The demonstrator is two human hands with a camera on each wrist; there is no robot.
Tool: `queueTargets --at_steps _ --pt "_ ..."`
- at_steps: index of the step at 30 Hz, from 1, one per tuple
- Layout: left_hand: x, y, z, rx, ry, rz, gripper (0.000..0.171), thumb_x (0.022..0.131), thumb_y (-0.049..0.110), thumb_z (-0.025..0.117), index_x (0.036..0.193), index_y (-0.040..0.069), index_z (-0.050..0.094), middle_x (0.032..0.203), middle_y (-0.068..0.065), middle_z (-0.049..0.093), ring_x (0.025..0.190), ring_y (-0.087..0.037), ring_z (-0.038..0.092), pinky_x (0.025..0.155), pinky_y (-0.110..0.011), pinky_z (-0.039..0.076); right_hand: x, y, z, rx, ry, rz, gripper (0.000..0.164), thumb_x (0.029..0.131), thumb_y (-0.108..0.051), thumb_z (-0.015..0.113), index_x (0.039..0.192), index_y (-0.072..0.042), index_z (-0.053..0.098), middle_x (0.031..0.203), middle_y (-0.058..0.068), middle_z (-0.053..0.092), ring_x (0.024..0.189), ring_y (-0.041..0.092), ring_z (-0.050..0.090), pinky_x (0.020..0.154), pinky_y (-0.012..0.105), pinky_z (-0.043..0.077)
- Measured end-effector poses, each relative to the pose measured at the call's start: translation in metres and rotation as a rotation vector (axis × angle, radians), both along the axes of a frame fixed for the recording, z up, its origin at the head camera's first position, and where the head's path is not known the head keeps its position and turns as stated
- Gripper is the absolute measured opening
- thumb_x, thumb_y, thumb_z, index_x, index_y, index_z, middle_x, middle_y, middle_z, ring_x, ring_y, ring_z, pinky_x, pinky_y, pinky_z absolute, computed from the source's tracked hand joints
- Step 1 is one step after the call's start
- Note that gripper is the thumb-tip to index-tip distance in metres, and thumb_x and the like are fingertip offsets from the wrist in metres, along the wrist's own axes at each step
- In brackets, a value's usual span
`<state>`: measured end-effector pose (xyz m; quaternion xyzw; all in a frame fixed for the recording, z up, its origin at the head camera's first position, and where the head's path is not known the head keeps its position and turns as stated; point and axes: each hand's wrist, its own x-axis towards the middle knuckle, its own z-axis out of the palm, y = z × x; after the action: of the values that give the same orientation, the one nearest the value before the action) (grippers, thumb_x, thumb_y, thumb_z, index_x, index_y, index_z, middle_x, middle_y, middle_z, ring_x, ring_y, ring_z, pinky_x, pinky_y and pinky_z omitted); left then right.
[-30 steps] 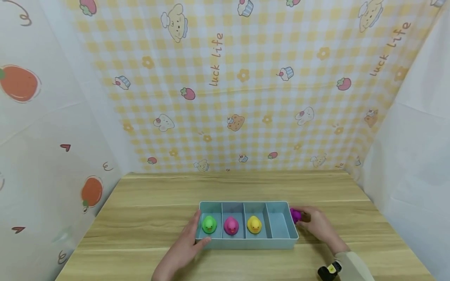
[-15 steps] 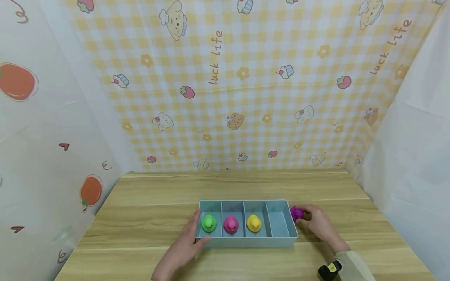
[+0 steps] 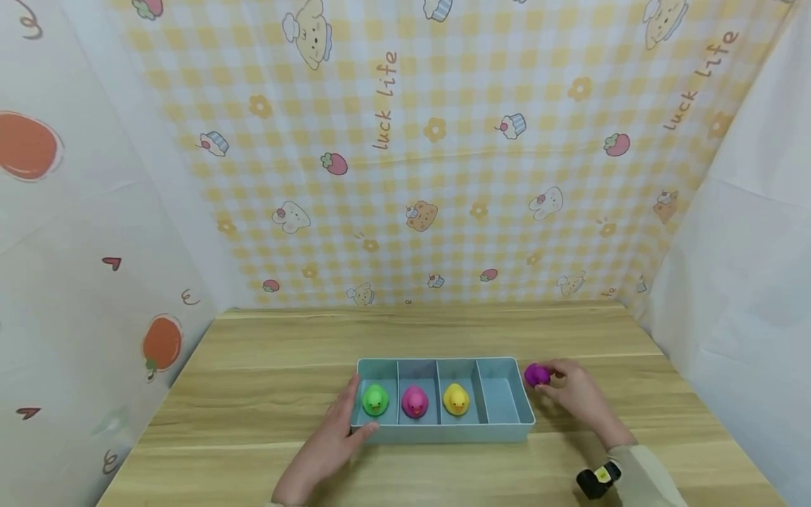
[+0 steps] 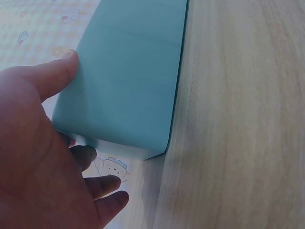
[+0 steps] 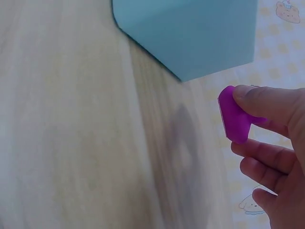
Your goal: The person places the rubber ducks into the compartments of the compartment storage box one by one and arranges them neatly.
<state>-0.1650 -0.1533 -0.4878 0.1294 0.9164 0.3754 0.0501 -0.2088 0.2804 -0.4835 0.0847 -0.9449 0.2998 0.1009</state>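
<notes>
In the head view a pale blue box with several compartments in a row stands on the table. From left to right, a green toy duck, a pink toy duck and a yellow toy duck sit in separate compartments; the rightmost one holds nothing. My left hand rests against the box's left end, its thumb at the front edge and its fingers loosely extended. Beside the right end, my right hand pinches a purple toy duck by thumb and fingers. The right wrist view shows this duck tilted, off the table.
The wooden table reaches back to a checkered cloth with printed figures. White cloths hang on both sides. A black device is on the right wrist, by the beige sleeve.
My right hand has lifted the purple duck from beside the box's right end, tilting it and drawing it slightly away. The left hand stays against the box. The head view has shifted slightly.
</notes>
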Motion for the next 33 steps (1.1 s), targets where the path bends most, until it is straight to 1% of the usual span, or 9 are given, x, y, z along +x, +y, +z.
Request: queueTargets --at_steps 5,12,16,20,24,26,29,33 --pt "-0.001 0.0 0.001 -0.005 0.004 -0.003 0.084 0.094 0.039 0.057 0.155 0.013 0.005 0.16 -0.013 0.012 0.143 -0.042 0.02 0.111 -0.062 0.023 0.003 -0.001 0.01 -0.002 0.011 0.006 0.031 0.075 -0.008 0.079 0.104 -0.001 0.069 0.095 0.01 0.068 0.09 0.03 0.061 0.076 0.045 0.053" --pt "0.0 0.0 0.001 -0.002 0.012 -0.005 0.084 0.094 0.037 0.058 0.155 0.01 0.007 0.16 -0.014 0.012 0.143 -0.042 0.02 0.112 -0.061 0.022 0.004 -0.006 0.019 0.043 0.123 0.003 0.028 0.073 -0.009 0.081 0.099 -0.002 0.071 0.091 0.008 0.069 0.088 0.03 0.061 0.074 0.047 0.053" --pt "0.0 0.0 0.001 -0.001 0.01 0.0 0.084 0.094 0.037 0.059 0.155 0.011 0.007 0.16 -0.014 0.013 0.142 -0.043 0.021 0.112 -0.061 0.023 0.005 -0.008 0.024 0.049 0.165 0.01 0.029 0.072 -0.009 0.082 0.098 -0.003 0.071 0.089 0.007 0.07 0.087 0.03 0.062 0.074 0.049 0.054" --pt "0.0 0.0 0.0 -0.001 0.0 0.003 0.084 0.094 0.038 0.058 0.155 0.011 0.007 0.16 -0.014 0.013 0.142 -0.043 0.021 0.111 -0.062 0.023 0.007 -0.011 0.027 0.047 0.177 0.019 0.03 0.071 -0.011 0.083 0.098 -0.004 0.071 0.089 0.005 0.069 0.088 0.03 0.062 0.075 0.049 0.054" --pt "-0.001 0.0 -0.001 0.003 -0.005 0.005 0.084 0.094 0.038 0.058 0.155 0.012 0.007 0.16 -0.015 0.013 0.142 -0.043 0.02 0.112 -0.062 0.022 0.009 -0.015 0.032 0.056 0.199 0.031 0.031 0.07 -0.014 0.084 0.098 -0.006 0.072 0.087 0.001 0.069 0.087 0.027 0.061 0.074 0.045 0.053" --pt "-0.001 0.0 -0.001 0.005 -0.005 0.005 0.084 0.094 0.038 0.058 0.155 0.012 0.007 0.16 -0.015 0.013 0.142 -0.043 0.02 0.111 -0.062 0.022 0.01 -0.018 0.034 0.066 0.208 0.031 0.032 0.069 -0.016 0.085 0.097 -0.008 0.073 0.087 -0.001 0.069 0.086 0.024 0.061 0.074 0.042 0.053" --pt "0.0 0.0 -0.001 0.007 -0.008 0.005 0.084 0.094 0.038 0.058 0.155 0.012 0.007 0.159 -0.016 0.013 0.142 -0.044 0.02 0.111 -0.063 0.022 0.012 -0.022 0.038 0.067 0.205 0.043 0.032 0.068 -0.017 0.085 0.097 -0.01 0.073 0.088 -0.003 0.069 0.085 0.022 0.06 0.074 0.04 0.052" --pt "0.0 0.0 0.0 0.012 -0.015 0.003 0.084 0.094 0.038 0.058 0.155 0.012 0.006 0.159 -0.016 0.013 0.142 -0.045 0.02 0.11 -0.064 0.023 0.014 -0.027 0.041 0.057 0.184 0.07 0.032 0.069 -0.015 0.085 0.098 -0.01 0.073 0.092 -0.001 0.07 0.088 0.023 0.061 0.076 0.042 0.053"
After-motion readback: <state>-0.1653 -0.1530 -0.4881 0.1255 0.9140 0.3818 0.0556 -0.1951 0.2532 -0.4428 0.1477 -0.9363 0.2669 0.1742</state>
